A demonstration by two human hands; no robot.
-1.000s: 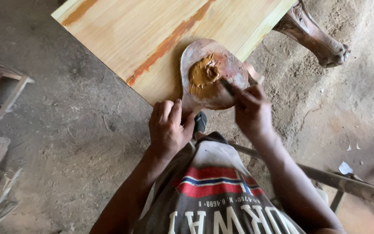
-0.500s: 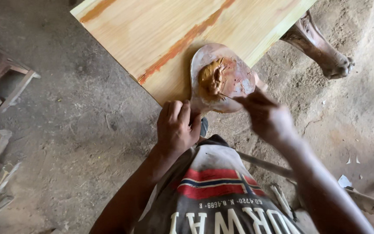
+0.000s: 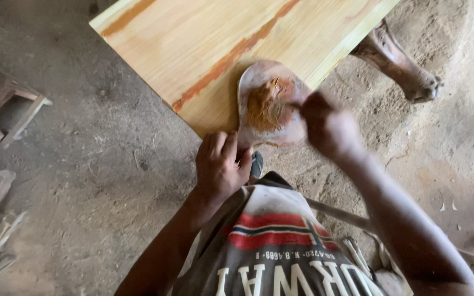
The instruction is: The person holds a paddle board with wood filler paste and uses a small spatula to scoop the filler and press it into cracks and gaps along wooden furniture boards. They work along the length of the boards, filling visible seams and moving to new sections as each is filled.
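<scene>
Your left hand [image 3: 220,164] grips the near, lower edge of a flat, paddle-shaped mixing board [image 3: 270,107], fingers curled over the rim, thumb side toward your body. The board sits just ahead of that hand, partly over the corner of the pale wood panel [image 3: 204,49], w/ its near end sticking out past the panel edge.

Your right hand [image 3: 327,126] is blurred; it looks clenched, prob. around a thin tool, but you can't tell what it grasps or if it grasps anything. It sits at the board's right rim, just right of the orange-brown paste [image 3: 267,101] heaped in the board's middle. Paste is between both hands, nearer the right one.

The panel runs away from the hands, up and to the left, w/ a reddish-brown streak [image 3: 231,57] running diagonally across it, ending near the board.

Beyond the right hand, a carved wooden leg [image 3: 399,66] stands on the dirt floor [image 3: 100,137]. Well left of the left hand, wooden frame pieces [image 3: 6,104] lie on the floor.
</scene>
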